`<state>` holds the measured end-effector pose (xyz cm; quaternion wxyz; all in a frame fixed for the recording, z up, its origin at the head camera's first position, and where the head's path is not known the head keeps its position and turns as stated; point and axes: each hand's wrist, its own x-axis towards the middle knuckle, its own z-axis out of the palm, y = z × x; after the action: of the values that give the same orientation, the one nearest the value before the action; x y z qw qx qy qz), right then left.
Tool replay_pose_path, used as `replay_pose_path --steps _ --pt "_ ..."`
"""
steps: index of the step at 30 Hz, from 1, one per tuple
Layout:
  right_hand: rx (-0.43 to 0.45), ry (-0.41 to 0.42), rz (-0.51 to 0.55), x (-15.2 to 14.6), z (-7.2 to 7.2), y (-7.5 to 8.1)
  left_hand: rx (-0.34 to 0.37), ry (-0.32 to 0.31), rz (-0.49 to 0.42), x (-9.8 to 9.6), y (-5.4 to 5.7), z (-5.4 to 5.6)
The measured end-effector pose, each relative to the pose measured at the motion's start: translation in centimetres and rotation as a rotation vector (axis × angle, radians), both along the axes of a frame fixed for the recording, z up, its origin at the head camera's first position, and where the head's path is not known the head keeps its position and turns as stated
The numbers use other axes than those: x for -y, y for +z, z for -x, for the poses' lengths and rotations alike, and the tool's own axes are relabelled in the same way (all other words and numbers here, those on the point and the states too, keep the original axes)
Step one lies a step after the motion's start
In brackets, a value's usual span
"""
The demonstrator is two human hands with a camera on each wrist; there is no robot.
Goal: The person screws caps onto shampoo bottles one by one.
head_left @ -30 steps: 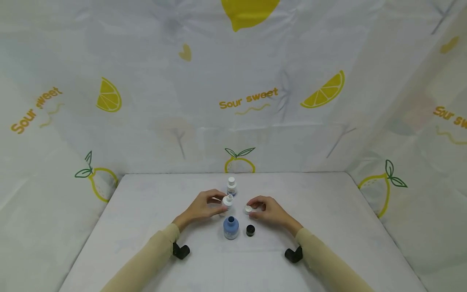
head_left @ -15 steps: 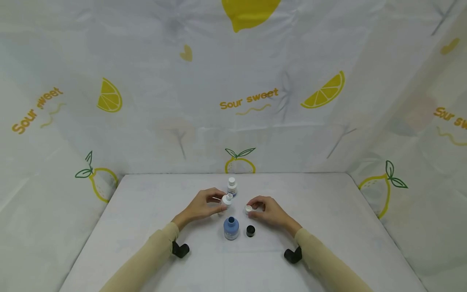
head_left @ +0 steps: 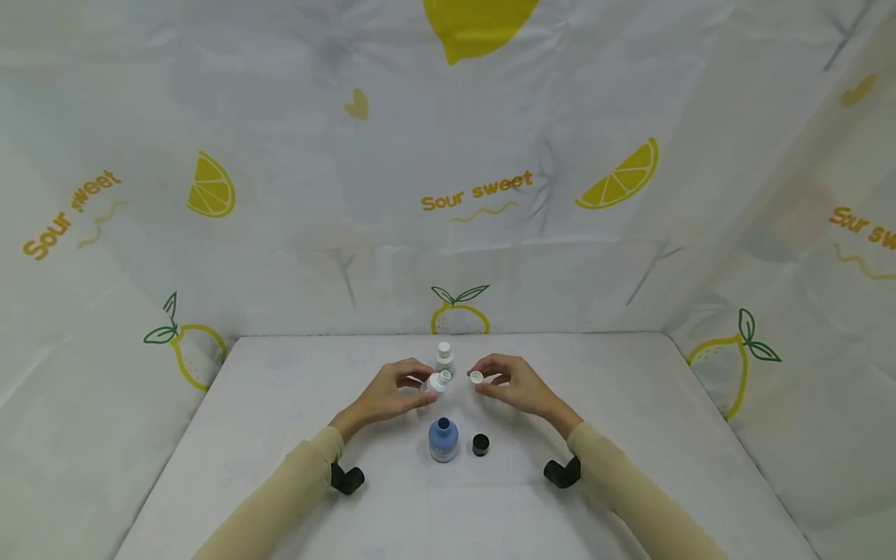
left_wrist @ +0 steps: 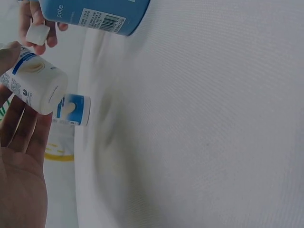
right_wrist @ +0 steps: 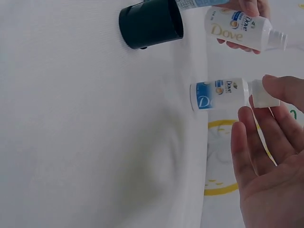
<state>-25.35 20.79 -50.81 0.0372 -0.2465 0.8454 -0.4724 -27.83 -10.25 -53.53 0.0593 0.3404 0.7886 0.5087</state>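
My left hand (head_left: pixel 390 393) grips a small white Dove bottle (head_left: pixel 435 383), which is uncapped and leans to the right. Its base is lifted off the table in the left wrist view. Between thumb and fingers of my right hand (head_left: pixel 519 386) a white cap (head_left: pixel 477 377) is pinched, with its hollow side showing in the head view. The cap is apart from the bottle's neck, a short way to its right. Behind both hands stands a second Dove bottle (head_left: pixel 444 359), white and blue (right_wrist: pixel 203 96), with a white cap on.
Nearer the person, a blue bottle (head_left: pixel 443 445) stands upright without a cap. Right of it a black cap (head_left: pixel 480 445) sits with its hollow end up (right_wrist: pixel 147 24). The white table (head_left: pixel 630 435) meets lemon-printed curtains (head_left: pixel 336 194) at the back and sides.
My right hand has risen and moved away from the person with the white cap. The bottle in my left hand has tipped slightly more to the right.
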Motion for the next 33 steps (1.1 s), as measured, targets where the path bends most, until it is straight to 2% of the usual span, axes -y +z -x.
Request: replay_pose_path --steps 7,13,17,24,33 --pt "-0.017 0.037 0.043 0.8 0.0 1.0 -0.003 -0.009 -0.005 -0.1 0.5 -0.1" --pt "-0.011 0.076 0.069 1.6 0.0 1.3 0.005 -0.014 -0.005 -0.2 0.3 -0.1" --pt "-0.015 0.089 0.051 2.1 0.0 1.6 0.005 -0.017 -0.003 -0.2 0.3 -0.1" --pt "-0.044 0.093 0.034 2.7 -0.2 1.6 0.007 -0.019 0.005 -0.3 0.2 -0.1" --pt "-0.027 0.088 0.050 3.2 -0.4 1.7 -0.009 -0.037 -0.005 -0.4 -0.2 -0.2"
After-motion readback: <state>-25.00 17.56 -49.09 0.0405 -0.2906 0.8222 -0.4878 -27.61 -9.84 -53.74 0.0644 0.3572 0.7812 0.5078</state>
